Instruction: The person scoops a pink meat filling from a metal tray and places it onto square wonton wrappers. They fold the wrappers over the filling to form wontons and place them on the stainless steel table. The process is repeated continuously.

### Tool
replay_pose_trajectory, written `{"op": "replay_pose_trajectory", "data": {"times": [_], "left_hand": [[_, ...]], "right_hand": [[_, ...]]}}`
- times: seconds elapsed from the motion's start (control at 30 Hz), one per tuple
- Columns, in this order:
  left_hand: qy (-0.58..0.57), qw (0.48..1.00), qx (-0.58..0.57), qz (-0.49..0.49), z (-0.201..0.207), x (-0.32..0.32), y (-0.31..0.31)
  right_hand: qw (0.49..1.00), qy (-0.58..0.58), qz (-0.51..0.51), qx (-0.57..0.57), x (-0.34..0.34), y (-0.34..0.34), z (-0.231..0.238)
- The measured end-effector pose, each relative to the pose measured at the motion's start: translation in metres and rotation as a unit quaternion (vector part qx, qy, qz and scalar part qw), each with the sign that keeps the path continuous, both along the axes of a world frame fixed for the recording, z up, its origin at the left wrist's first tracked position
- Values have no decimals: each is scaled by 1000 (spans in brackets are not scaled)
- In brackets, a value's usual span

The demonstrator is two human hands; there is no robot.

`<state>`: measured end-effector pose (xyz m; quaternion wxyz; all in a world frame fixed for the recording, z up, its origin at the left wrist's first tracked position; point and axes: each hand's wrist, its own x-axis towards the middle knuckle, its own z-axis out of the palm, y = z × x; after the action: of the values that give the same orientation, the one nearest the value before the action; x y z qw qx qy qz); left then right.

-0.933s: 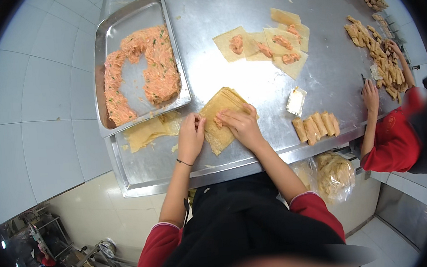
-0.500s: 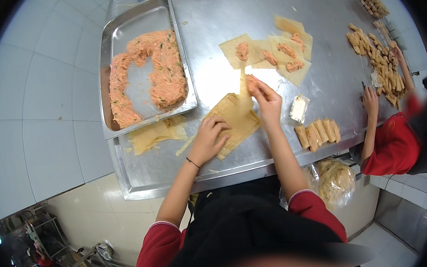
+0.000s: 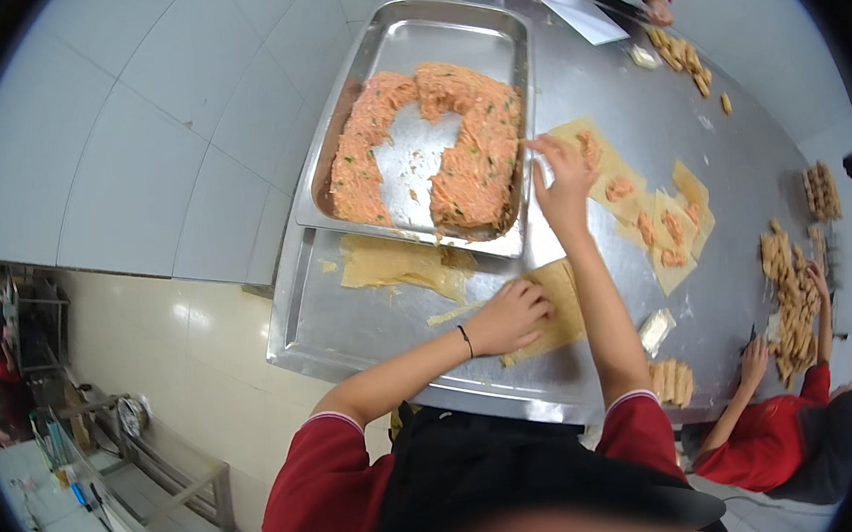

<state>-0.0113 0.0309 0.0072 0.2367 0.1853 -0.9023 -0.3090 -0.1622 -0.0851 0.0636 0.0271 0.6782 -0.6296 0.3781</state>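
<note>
My left hand [image 3: 512, 317], a dark band on its wrist, rests with loosely bent fingers on a stack of thin yellow wrapper sheets [image 3: 561, 300]. My right hand [image 3: 565, 173] is raised beside the right rim of a deep steel tray [image 3: 303, 208], fingers stretched apart and nothing visible in them. Pink minced filling [image 3: 477, 147] with green flecks lies in that tray, around a bare patch. To the right of my right hand, several wrapper sheets [image 3: 608, 190] lie spread on the steel table [image 3: 728, 157], each with a lump of filling. My right forearm hides part of the stack.
Folded wrapper sheets [image 3: 401, 266] lie below the tray. A small white block [image 3: 655, 332] and a row of finished rolls [image 3: 671, 383] sit right of my forearm. Co-workers stand at the far edge and right, near a pile of rolls [image 3: 795, 312]. A tiled wall [image 3: 175, 126] borders the left.
My right hand has left the filled sheets and moved to the tray's right rim. One more sheet appears to lie among them with filling. The view has swung left; my left hand stays on the stack.
</note>
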Motion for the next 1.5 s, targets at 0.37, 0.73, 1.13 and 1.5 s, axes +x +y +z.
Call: {"op": "replay_pose_trajectory", "data": {"times": [0.37, 0.73, 1.13, 1.5], "left_hand": [[12, 1000, 16, 5, -20, -2, 2], [54, 998, 33, 25, -14, -1, 2], [75, 994, 73, 29, -21, -10, 2], [82, 982, 169, 10, 0, -4, -2]], "right_hand": [[912, 78, 368, 164, 196, -68, -4], [885, 249, 379, 106, 204, -55, -1], [891, 44, 327, 312, 164, -53, -1], [884, 133, 316, 318, 171, -46, -7]]}}
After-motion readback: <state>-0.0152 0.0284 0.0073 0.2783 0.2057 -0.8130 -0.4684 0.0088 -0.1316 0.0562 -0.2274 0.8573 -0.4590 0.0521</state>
